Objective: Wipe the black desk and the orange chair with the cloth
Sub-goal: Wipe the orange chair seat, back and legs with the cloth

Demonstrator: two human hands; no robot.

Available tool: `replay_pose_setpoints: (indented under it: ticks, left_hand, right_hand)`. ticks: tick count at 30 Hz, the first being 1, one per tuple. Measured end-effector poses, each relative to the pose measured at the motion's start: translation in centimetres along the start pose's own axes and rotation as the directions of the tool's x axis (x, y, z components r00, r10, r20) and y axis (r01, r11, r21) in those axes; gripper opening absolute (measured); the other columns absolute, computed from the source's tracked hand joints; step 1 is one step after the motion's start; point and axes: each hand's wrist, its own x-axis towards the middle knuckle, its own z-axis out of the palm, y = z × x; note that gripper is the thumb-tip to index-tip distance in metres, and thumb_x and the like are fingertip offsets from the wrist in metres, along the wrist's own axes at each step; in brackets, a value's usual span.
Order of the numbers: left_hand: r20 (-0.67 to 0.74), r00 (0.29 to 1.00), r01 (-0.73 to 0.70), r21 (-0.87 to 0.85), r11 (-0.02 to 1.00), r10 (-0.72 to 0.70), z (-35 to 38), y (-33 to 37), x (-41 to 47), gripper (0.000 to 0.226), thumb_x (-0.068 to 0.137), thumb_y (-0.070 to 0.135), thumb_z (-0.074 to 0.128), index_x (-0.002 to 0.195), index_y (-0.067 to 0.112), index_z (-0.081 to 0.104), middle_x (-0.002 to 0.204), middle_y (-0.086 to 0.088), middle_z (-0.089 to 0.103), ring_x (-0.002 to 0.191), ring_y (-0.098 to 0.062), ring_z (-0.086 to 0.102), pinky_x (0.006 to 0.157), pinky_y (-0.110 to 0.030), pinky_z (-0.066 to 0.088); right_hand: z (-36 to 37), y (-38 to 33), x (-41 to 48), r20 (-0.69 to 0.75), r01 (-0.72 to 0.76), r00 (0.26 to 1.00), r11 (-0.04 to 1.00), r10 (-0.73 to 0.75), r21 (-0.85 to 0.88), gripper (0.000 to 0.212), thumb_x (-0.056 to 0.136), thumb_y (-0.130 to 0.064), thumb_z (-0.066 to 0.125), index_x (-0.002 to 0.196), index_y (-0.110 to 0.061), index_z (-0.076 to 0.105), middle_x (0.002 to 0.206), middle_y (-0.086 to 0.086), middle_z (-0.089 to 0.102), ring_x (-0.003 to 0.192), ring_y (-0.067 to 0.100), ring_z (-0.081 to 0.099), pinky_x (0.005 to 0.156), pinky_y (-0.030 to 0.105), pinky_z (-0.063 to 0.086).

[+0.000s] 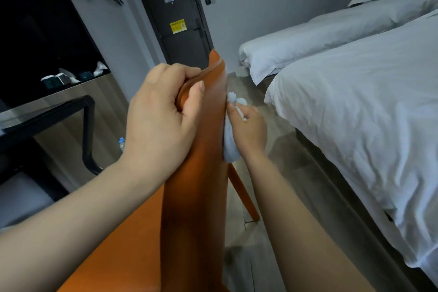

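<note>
Black metal frames the desk [71,111] at the left edge of the frame, its leg bending down to the wood-look floor, with a small clear water bottle [121,143] standing just past it. Toward the centre, the left hand [161,121] clamps the top rim of the smooth orange chair back [196,185], fingers curled over the edge and thumb pressed on the near face. That rim looks like the sensible grip: the shell seems stiff and slick, and light enough to tip, so it wants steadying. Right of the backrest, the right hand [248,128] is closed around a bunched pale blue-white cloth [231,147], pressing it against the chair's far face. The cloth looks soft and limp, best held wadded. Further right stand two beds with white linen [355,102].
</note>
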Motion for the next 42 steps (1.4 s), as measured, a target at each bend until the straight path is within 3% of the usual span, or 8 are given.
replay_pose_setpoints:
  ticks: [3, 8, 17, 24, 29, 33, 36, 42]
  left_hand:
    - [-0.016, 1.0, 0.021, -0.017, 1.0, -0.022, 0.3, 0.1, -0.2, 0.02, 0.095, 0.025, 0.053, 0.11, 0.016, 0.062, 0.101, 0.005, 0.056, 0.095, 0.0, 0.048, 0.082, 0.0, 0.032]
    - [-0.046, 0.999, 0.002, -0.015, 1.0, -0.003, 0.6, 0.6, -0.7, 0.022, 0.094, 0.026, 0.053, 0.111, 0.015, 0.062, 0.102, 0.008, 0.055, 0.098, -0.004, 0.051, 0.081, -0.015, 0.04]
    - [-0.086, 0.996, -0.019, -0.043, 0.999, 0.015, 0.9, 0.3, -0.8, 0.021, 0.094, 0.024, 0.054, 0.11, 0.014, 0.064, 0.104, 0.008, 0.056, 0.101, 0.0, 0.049, 0.083, -0.013, 0.038]
    - [-0.095, 0.995, -0.021, -0.08, 0.997, 0.014, 0.9, 0.3, -0.9, 0.02, 0.093, 0.023, 0.054, 0.108, 0.014, 0.064, 0.102, 0.009, 0.055, 0.099, 0.003, 0.047, 0.081, -0.009, 0.036]
    - [-0.086, 0.996, -0.014, -0.085, 0.996, 0.006, 0.9, 0.3, -1.0, 0.02, 0.095, 0.024, 0.053, 0.108, 0.013, 0.063, 0.1, 0.008, 0.054, 0.095, 0.003, 0.046, 0.079, -0.007, 0.035]
    - [-0.07, 0.997, 0.006, -0.087, 0.996, -0.013, 0.8, 0.4, -1.0, 0.021, 0.095, 0.025, 0.053, 0.11, 0.014, 0.063, 0.099, 0.008, 0.053, 0.092, 0.001, 0.047, 0.078, -0.008, 0.037]
    - [-0.058, 0.998, 0.017, -0.097, 0.995, -0.023, 0.8, 0.5, -0.9, 0.022, 0.095, 0.026, 0.052, 0.111, 0.015, 0.063, 0.098, 0.004, 0.056, 0.091, -0.003, 0.05, 0.076, -0.016, 0.04]
    - [-0.014, 0.997, 0.073, -0.157, 0.985, -0.076, 0.3, 0.9, -1.0, 0.024, 0.095, 0.029, 0.051, 0.113, 0.016, 0.062, 0.101, 0.001, 0.057, 0.093, -0.009, 0.053, 0.08, -0.028, 0.046]
  right_hand:
    - [1.3, 2.8, -1.4, 0.028, -0.055, 0.998, 0.997, 0.056, -0.053, 0.04, 0.093, -0.046, 0.047, 0.067, -0.018, 0.059, 0.077, 0.001, 0.06, 0.073, 0.017, 0.057, 0.06, 0.031, 0.042]
    - [2.4, 6.6, -4.3, 0.077, -0.138, 0.987, 0.987, 0.144, -0.084, 0.044, 0.094, -0.041, 0.046, 0.054, -0.024, 0.041, 0.066, -0.004, 0.052, 0.066, 0.017, 0.054, 0.05, 0.025, 0.026]
    - [2.9, 10.1, -9.8, 0.158, -0.281, 0.943, 0.955, 0.292, -0.091, 0.042, 0.096, -0.047, 0.046, 0.076, -0.015, 0.066, 0.077, -0.008, 0.06, 0.072, 0.01, 0.057, 0.06, 0.027, 0.045]
    - [2.7, 11.9, -13.0, 0.214, -0.374, 0.896, 0.921, 0.39, -0.11, 0.04, 0.095, -0.046, 0.047, 0.07, -0.02, 0.065, 0.07, -0.006, 0.061, 0.067, 0.011, 0.058, 0.06, 0.026, 0.045]
    - [1.8, 12.6, -14.7, 0.281, -0.528, 0.797, 0.843, 0.535, -0.106, 0.039, 0.093, -0.042, 0.054, 0.058, -0.026, 0.057, 0.055, -0.009, 0.056, 0.057, 0.01, 0.054, 0.062, 0.027, 0.045]
    - [1.2, 13.2, -15.9, 0.193, -0.596, 0.765, 0.789, 0.614, -0.148, 0.039, 0.092, -0.038, 0.057, 0.059, -0.018, 0.06, 0.053, -0.003, 0.058, 0.053, 0.012, 0.055, 0.056, 0.024, 0.041]
    - [0.4, 12.5, -15.9, 0.077, -0.592, 0.795, 0.798, 0.601, -0.118, 0.038, 0.093, -0.038, 0.056, 0.064, -0.014, 0.063, 0.059, 0.003, 0.062, 0.057, 0.015, 0.059, 0.053, 0.023, 0.041]
    - [-2.6, 9.7, -14.5, -0.086, -0.528, 0.849, 0.833, 0.521, -0.163, 0.032, 0.091, -0.03, 0.055, 0.065, -0.016, 0.065, 0.061, -0.002, 0.062, 0.058, 0.013, 0.058, 0.05, 0.023, 0.042]
